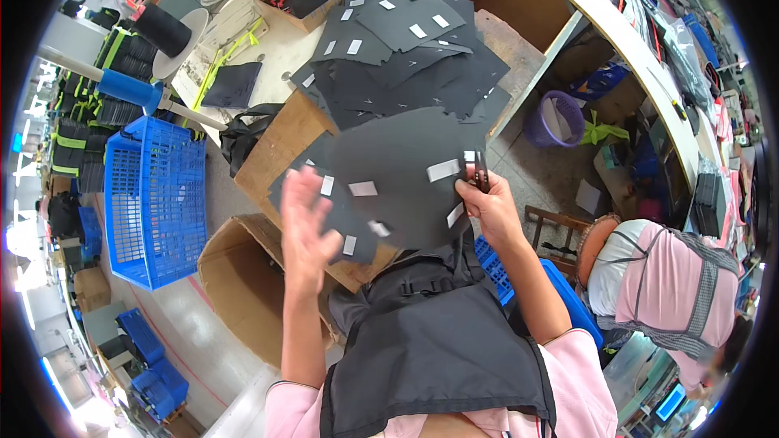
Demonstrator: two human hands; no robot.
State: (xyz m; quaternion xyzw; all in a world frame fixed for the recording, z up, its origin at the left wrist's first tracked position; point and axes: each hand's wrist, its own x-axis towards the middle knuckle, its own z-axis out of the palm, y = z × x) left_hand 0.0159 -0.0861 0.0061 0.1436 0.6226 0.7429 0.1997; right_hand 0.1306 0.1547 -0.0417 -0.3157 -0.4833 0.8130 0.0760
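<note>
In front of me is a black fabric panel (389, 146) with small white patches. My right hand (495, 203) pinches its right edge, and a small dark object (481, 176), too unclear to name, shows between the fingers. Left of the panel, my left hand (304, 231) is raised with its fingers apart, slightly blurred and holding nothing. Another patched panel (345, 215) lies partly under the first, over a brown board (280, 142). Beyond these spreads a heap of similar black panels (381, 28) on the table.
A cardboard box (243, 276) stands open at lower left, near a blue plastic crate (150, 203). Thread cones (166, 28) and a metal pole with a blue sleeve (130, 89) are at upper left. A purple basket (556, 119) sits right; a co-worker (665, 280) is beyond it.
</note>
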